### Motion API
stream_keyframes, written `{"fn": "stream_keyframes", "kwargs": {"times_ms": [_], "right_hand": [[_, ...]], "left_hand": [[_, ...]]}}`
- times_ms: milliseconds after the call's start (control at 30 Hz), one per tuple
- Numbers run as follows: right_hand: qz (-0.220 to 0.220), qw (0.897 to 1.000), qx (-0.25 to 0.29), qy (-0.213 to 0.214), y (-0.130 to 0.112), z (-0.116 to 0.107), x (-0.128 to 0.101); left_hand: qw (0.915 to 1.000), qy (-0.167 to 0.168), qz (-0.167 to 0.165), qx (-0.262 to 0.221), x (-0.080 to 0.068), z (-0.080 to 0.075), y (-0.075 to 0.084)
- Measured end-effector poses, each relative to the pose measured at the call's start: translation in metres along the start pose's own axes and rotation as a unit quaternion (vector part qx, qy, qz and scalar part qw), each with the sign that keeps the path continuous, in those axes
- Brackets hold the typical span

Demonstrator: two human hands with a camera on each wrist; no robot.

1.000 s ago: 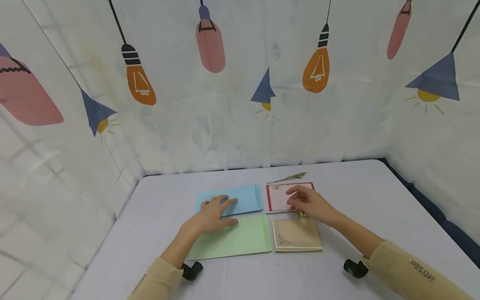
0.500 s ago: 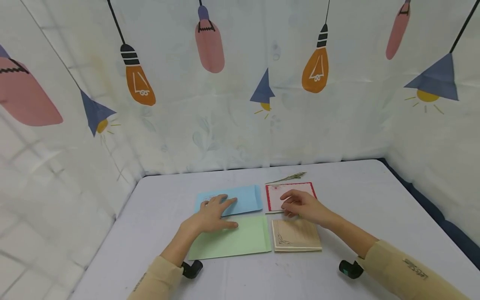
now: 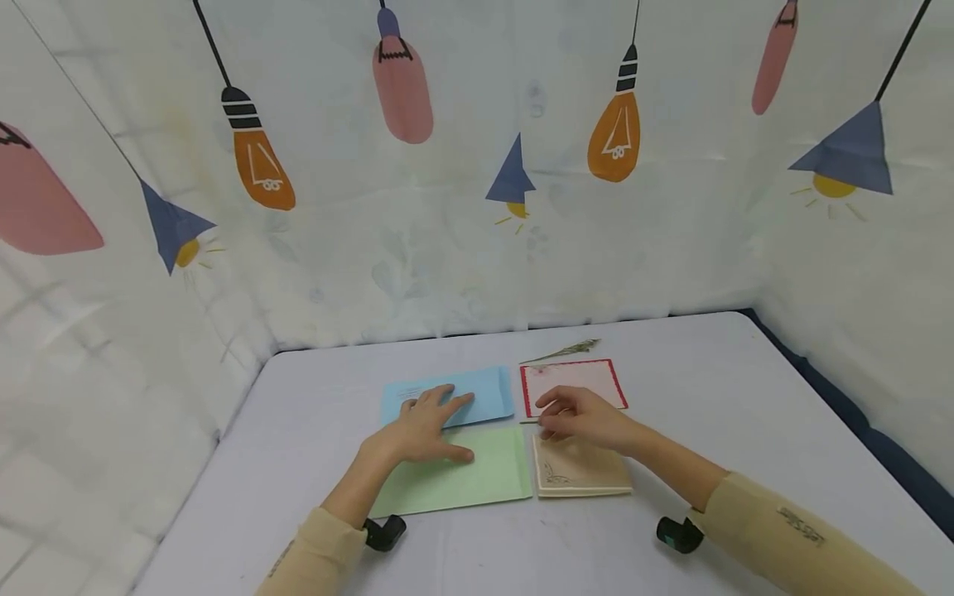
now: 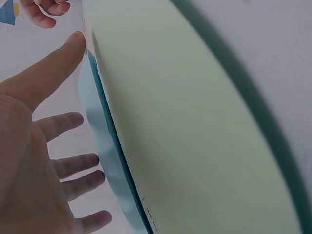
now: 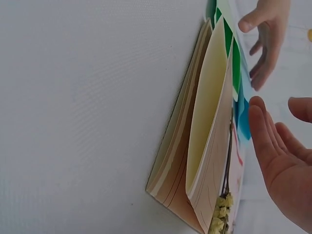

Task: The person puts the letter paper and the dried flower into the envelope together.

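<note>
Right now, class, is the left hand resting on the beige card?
No. In the head view the left hand lies flat across the blue envelope and the green envelope, apart from the beige card.

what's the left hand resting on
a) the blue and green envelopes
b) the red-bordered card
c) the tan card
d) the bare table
a: in the head view the left hand lies flat, fingers on the blue envelope and thumb on the green envelope.

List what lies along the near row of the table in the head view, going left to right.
green envelope → tan card
</note>
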State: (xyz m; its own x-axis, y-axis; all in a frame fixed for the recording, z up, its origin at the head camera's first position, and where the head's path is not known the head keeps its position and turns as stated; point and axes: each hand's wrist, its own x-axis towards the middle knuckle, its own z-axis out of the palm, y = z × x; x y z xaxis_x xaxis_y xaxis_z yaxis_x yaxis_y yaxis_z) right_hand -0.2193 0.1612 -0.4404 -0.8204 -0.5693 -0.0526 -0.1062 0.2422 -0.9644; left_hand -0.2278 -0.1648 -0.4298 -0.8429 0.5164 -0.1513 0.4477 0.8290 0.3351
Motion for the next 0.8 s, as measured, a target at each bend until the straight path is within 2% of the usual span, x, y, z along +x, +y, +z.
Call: {"fn": "stream_keyframes", "kwargs": {"times_ms": [167, 333, 633, 800], "right_hand": [[0.005, 1.000, 0.000, -0.006, -0.004, 0.005, 0.001], [0.015, 1.000, 0.019, -0.005, -0.002, 0.008, 0.004], [0.026, 0.999, 0.025, 0.008, 0.002, 0.013, 0.011], [0.037, 0.999, 0.031, 0.000, -0.001, 0.018, 0.017]], "left_hand": [[0.9998, 0.003, 0.008, 0.020, 0.000, 0.000, 0.002], [0.9998, 0.005, 0.008, 0.018, 0.000, 0.002, 0.005], [0.9993, -0.008, 0.017, 0.033, 0.002, 0.003, 0.010], [0.9990, -0.012, 0.014, 0.040, 0.002, 0.001, 0.013]]}}
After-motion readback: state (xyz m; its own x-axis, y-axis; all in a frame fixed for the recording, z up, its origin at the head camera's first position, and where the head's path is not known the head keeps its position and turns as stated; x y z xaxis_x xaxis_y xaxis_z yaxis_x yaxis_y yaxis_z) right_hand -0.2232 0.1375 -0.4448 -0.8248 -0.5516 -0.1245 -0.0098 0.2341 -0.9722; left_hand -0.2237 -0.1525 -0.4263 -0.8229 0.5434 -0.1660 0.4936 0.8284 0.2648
